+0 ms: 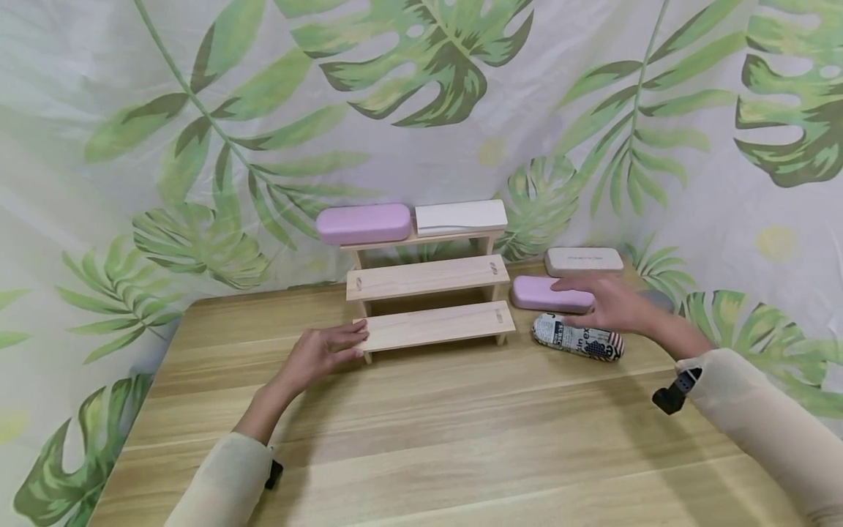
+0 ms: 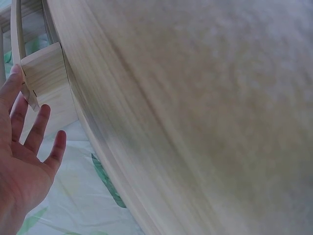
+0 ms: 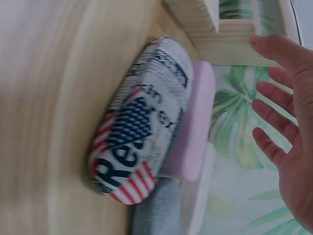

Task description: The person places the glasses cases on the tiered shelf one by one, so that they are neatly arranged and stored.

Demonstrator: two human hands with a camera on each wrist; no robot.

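Note:
A three-step wooden stand (image 1: pixel 435 326) stands on the table. My left hand (image 1: pixel 327 354) touches the left end of its lowest step, fingers extended; in the left wrist view the left hand (image 2: pixel 24 161) has its fingertips at the step's edge. Over on the right, my right hand (image 1: pixel 615 301) hovers with fingers spread above a newspaper-print glasses case (image 1: pixel 573 338) and a lilac glasses case (image 1: pixel 543 293). Nothing is held by the right hand (image 3: pixel 298 117) in the right wrist view, where the printed glasses case (image 3: pixel 142 122) shows a flag pattern.
On the top step sit another lilac case (image 1: pixel 364 224) and a white case (image 1: pixel 461 218). A pale case (image 1: pixel 583 260) lies behind the right-hand cases, and a grey case (image 1: pixel 658 300) is partly hidden by the right hand. A leaf-print cloth (image 1: pixel 421 146) hangs behind the table (image 1: pixel 428 446).

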